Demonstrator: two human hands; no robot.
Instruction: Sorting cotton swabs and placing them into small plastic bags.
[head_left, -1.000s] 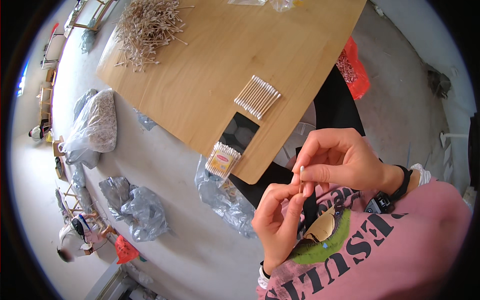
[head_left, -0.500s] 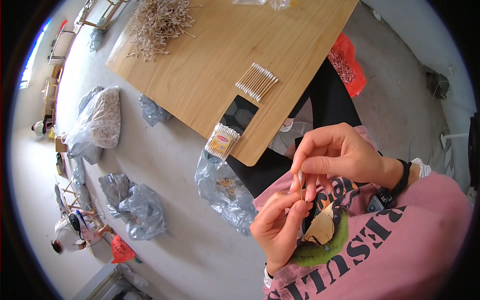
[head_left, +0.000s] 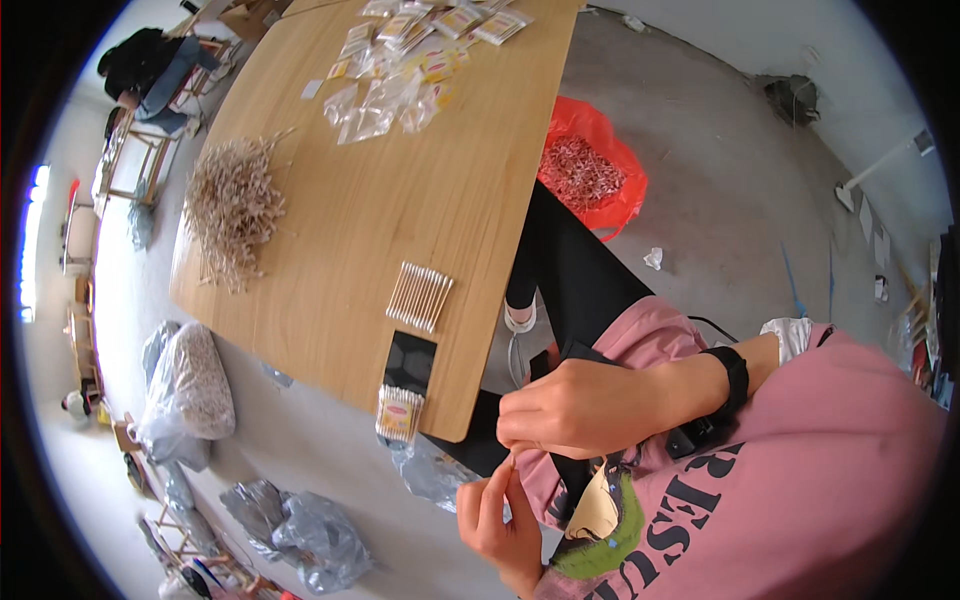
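In front of my pink shirt, my right hand (head_left: 575, 410) and my left hand (head_left: 500, 525) meet at the fingertips, both pinched closed. The cotton swab seen between them a moment ago is now almost wholly covered by the fingers. On the wooden table (head_left: 340, 250), beyond my hands, lies a neat row of cotton swabs (head_left: 420, 297). Just nearer is a dark rectangle with a hexagon pattern (head_left: 411, 362). A flat pack of cotton swabs (head_left: 399, 414) with a yellow label rests at the table's near edge.
Loose swabs form a heap (head_left: 235, 215) at the table's left. Clear packets (head_left: 390, 100) and filled packs lie at the far end. A red bag (head_left: 600, 175) of small pieces stands on the floor right. Grey plastic bags (head_left: 320, 540) lie left; another person (head_left: 150, 75) sits far left.
The view has swung toward the table's far end and the right-hand floor. My right hand has turned over, its back now upward, hiding the swab; both hands still meet at the fingertips.
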